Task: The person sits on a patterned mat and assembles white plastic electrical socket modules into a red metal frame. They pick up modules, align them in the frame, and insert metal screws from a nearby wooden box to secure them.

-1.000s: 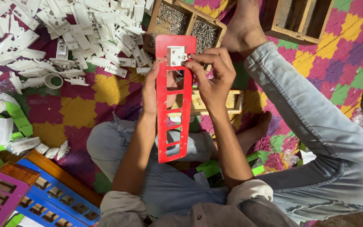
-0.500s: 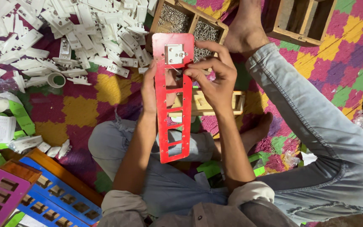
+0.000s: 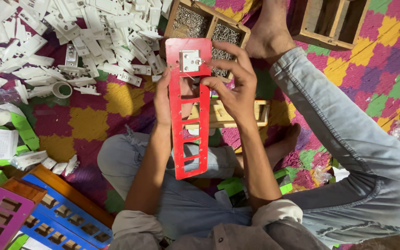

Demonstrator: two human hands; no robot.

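**Red frame held upright over the lap, white switch part at its far end**

Head view. Red frame (image 3: pixel 190 109): a long plastic plate with a row of rectangular cut-outs, held lengthwise at centre scene above the person's crossed legs. White switch part (image 3: pixel 190 60) sits in the farthest cut-out.

Left hand (image 3: pixel 163 99): behind and along the frame's left edge, fingers curled round it, gripping the frame. Palm mostly hidden by the plate.

Right hand (image 3: pixel 234 88): on the frame's right side, fingers partly bent, thumb and forefinger pinched close by the white part's right edge; whether a screw sits between them cannot be told.

Surroundings: wooden tray (image 3: pixel 208 23) of screws just beyond the frame; heap of white plastic parts (image 3: pixel 70 37) far left; blue frame (image 3: pixel 68 217) and purple frame (image 3: pixel 1 217) near left, on the patterned mat (image 3: pixel 93 120).
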